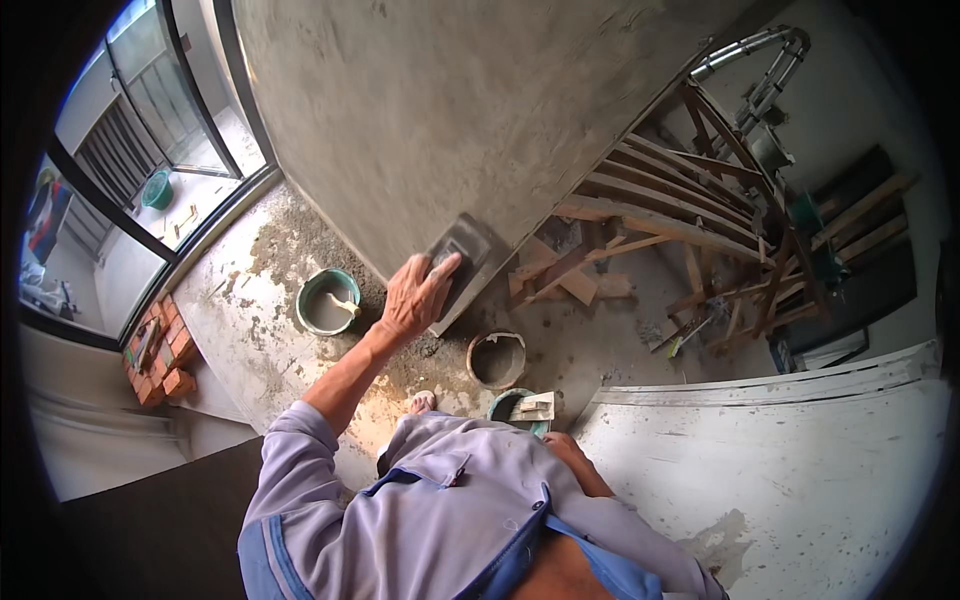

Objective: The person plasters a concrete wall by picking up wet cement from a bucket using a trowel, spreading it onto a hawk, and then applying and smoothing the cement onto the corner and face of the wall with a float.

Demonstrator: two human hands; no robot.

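My left hand (413, 297) is closed around the handle of a dark plastering float (466, 246). The float lies against the grey plastered wall (400, 120), close to its lower corner. Low beside my body, my right hand (563, 450) is partly in view, its fingers hidden. Just beyond it, a flat pale trowel (533, 407) rests across a green bucket (500, 402). On the floor left of the wall's corner, a teal bucket (300, 308) holds grey liquid and a pale-handled tool (345, 304).
A round mortar-stained container (474, 372) stands below the wall corner. Wooden boards and frames (680, 215) are piled to the right, near a white spattered panel (760, 460). Bricks (165, 345) lie at the left by the glazed sliding door (195, 110). Mortar crumbs cover the floor.
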